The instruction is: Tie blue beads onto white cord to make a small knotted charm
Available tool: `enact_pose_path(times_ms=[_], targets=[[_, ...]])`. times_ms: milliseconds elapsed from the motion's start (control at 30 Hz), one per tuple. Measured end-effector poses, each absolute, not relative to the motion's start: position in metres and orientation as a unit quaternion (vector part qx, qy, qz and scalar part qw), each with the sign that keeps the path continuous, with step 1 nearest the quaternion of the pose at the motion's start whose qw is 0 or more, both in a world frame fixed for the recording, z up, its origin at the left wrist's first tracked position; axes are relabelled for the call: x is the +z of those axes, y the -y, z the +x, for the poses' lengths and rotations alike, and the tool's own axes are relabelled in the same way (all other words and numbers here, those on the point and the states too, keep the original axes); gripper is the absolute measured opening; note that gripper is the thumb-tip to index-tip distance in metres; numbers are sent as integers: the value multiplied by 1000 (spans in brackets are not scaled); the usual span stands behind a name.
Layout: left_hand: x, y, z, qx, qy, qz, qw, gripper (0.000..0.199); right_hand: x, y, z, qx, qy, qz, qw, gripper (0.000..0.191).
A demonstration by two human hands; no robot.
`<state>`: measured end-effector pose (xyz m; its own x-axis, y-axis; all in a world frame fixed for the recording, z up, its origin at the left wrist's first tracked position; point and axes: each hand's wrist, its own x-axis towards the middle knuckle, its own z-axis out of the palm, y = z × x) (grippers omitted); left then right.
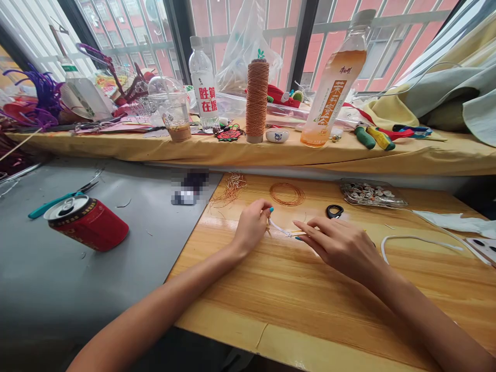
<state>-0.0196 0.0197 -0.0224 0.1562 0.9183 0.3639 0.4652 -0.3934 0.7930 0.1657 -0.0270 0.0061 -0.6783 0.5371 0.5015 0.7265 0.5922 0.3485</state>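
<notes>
Over the wooden table, my left hand (253, 226) is closed, pinching a short white cord (278, 228) between thumb and fingers. A small brownish end sticks out below those fingertips. The cord runs across to my right hand (341, 248), whose fingers are pressed together at the cord's other end. Between them lies a thin yellow stick-like piece (297, 232); its exact kind is too small to tell. Just behind the right hand rests a black loop-shaped handle (334, 211), partly hidden. A coil of orange-brown thread (287, 194) lies beyond both hands.
Left stand a red can (91, 225) and teal-handled pliers or cutters (54, 205). A thread tangle (234, 187), a clear box of small pieces (372, 193) and white cord (418, 237) lie around. Bottles and a thread spool (257, 101) line the cloth-covered ledge (217, 152).
</notes>
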Motion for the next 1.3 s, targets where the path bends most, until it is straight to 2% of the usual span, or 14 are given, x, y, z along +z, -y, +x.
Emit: enact_pose_path(times_ms=[267, 400, 467, 567, 700, 867, 933, 1000, 1133, 1167, 1233, 1267, 1300], targets=[[-22, -20, -20, 444, -462, 707, 301, 13, 8, 30, 162, -278, 882, -338, 176, 26], [-19, -18, -21, 486, -487, 666, 289, 26, 8, 30, 163, -306, 859, -352, 210, 19], [-17, -15, -22, 464, -485, 662, 334, 35, 8, 30, 165, -334, 838, -365, 231, 14], [-13, -9, -20, 350, -437, 677, 478, 52, 9, 30, 169, -374, 818, -362, 245, 9], [-5, -3, -19, 279, -375, 645, 605, 43, 11, 34, 167, -392, 831, -321, 230, 8], [-10, -3, -19, 310, -369, 618, 622, 33, 6, 34, 162, -343, 864, -301, 211, 14], [-15, -7, -18, 303, -379, 649, 585, 33, 1, 32, 160, -310, 874, -310, 210, 17], [-14, -11, -19, 271, -385, 726, 502, 31, -6, 31, 159, -282, 878, -323, 211, 18], [18, -3, -43, 187, -399, 882, 165, 27, -17, 28, 155, -247, 889, -322, 210, 20], [28, 6, -58, 208, -427, 877, 79, 26, -19, 27, 154, -241, 891, -321, 211, 20], [44, 28, -98, 333, -502, 794, -86, 19, -20, 26, 153, -228, 893, -325, 212, 22], [47, 39, -123, 396, -554, 711, -175, 24, -20, 25, 153, -222, 893, -326, 215, 23], [47, 49, -150, 440, -603, 614, -256, 39, -20, 24, 153, -218, 895, -324, 218, 24]])
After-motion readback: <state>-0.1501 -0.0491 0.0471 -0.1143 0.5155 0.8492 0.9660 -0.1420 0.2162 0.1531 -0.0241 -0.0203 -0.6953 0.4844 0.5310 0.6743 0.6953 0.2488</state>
